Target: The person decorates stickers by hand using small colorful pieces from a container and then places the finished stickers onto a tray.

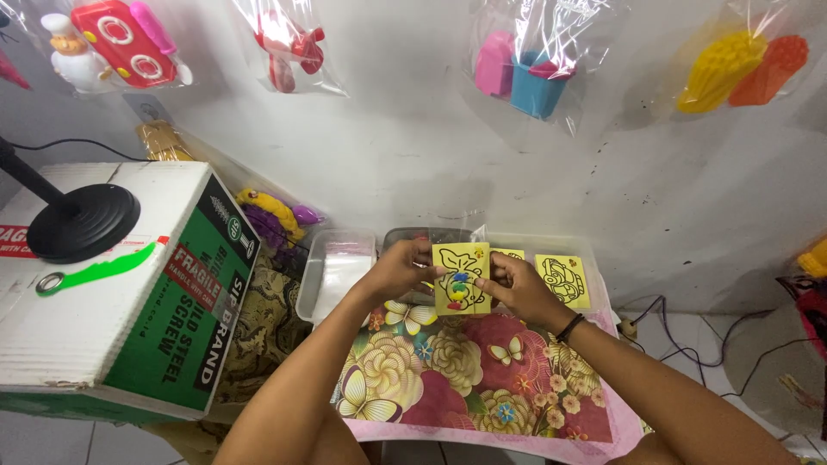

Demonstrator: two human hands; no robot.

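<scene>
Both hands meet over the far edge of a flower-patterned surface [465,379], and between them they hold up a small yellow card [461,277] printed with a black outline drawing, part of it filled in with bright colours. The left hand [398,269] pinches the card's left edge, thumb on the front and fingers curled behind; the right hand [517,284] grips the right edge in the same way, and a dark band sits on its wrist. The card stands nearly upright, its face turned toward the camera, clear of the surface below. Just beyond the right hand lies a second yellow card [564,280] with an uncoloured outline drawing, and the corner of another peeks out behind the held one. Just beyond the left hand sits a clear plastic tray [332,271] holding transparent sleeves. Well to the left of the left hand stands a white and green cardboard box [129,301], with a black round lamp base [82,222] on top. On the wall above the hands hang clear bags of plastic toys [525,73] in pink, blue, red, yellow and orange.
</scene>
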